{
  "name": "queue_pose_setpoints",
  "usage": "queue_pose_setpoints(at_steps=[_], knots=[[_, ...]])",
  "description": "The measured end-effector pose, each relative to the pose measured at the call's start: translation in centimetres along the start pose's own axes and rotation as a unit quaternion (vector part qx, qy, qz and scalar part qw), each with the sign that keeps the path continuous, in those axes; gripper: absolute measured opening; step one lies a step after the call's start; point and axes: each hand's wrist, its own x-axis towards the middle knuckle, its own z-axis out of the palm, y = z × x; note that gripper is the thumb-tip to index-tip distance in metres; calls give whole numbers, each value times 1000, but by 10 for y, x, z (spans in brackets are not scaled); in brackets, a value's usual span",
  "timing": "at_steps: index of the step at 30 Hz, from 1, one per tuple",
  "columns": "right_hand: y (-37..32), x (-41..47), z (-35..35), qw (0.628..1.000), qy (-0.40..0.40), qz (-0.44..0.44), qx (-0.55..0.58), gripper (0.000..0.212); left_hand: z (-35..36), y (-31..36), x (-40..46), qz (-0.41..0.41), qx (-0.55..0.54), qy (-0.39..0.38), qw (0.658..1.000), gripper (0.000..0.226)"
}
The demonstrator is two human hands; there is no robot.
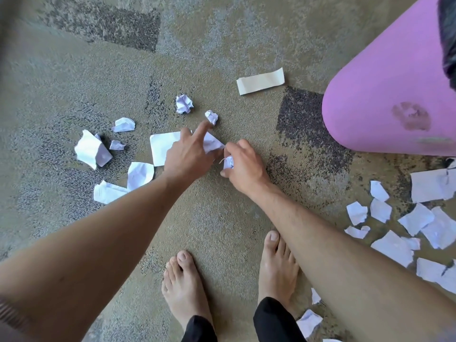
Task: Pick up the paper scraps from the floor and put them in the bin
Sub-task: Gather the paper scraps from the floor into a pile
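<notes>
Our right hand holds a paper ball. Our left hand seems to pinch a white scrap, one finger pointing out. The pink bin is near.

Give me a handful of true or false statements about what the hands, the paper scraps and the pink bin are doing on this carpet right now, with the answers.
1. The right hand holds a small crumpled scrap. True.
2. The left hand is resting inside the pink bin. False: it reaches over a flat white sheet on the carpet.
3. A cream strip of paper lies on the floor beyond the hands. True.
4. All scraps lie on the person's left side. False: a cluster of torn scraps also lies on their right.
5. The person wears shoes. False: both feet are bare.
</notes>
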Motion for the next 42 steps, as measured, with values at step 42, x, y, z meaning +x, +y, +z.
queue_pose_setpoints(at_steps=[42], knots=[[31, -132, -361, 713, 344, 276, 546, 16, -216, 355, -79, 73, -311, -118, 940, 26]])
